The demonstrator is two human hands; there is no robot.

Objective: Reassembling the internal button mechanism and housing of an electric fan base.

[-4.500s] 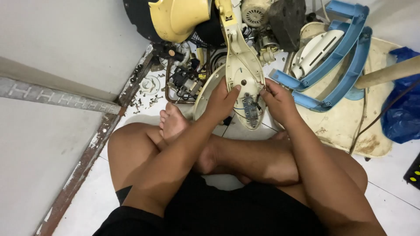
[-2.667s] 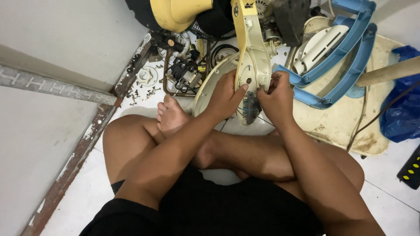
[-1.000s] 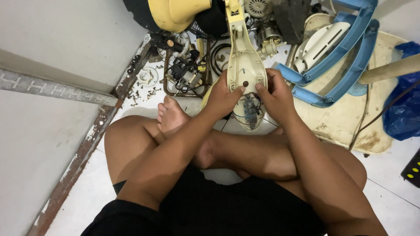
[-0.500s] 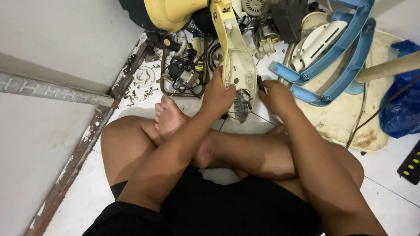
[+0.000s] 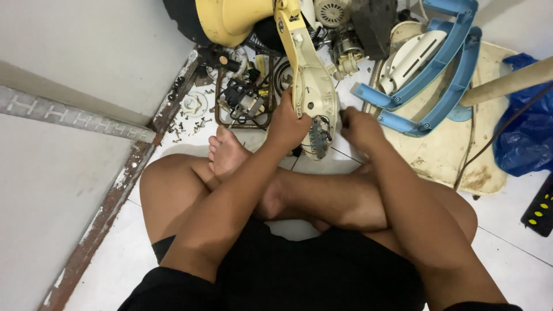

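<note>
Gripping cream fan housing (image 5: 311, 98) with left hand (image 5: 286, 124), right hand (image 5: 360, 128) fisted beside it, blue frame (image 5: 443, 63), loose screws (image 5: 187, 124) nearby

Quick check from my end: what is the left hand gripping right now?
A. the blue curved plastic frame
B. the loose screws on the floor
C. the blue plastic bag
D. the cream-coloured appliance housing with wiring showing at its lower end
D: the left hand wraps around the cream housing; the blue frame lies apart to the right.
</note>
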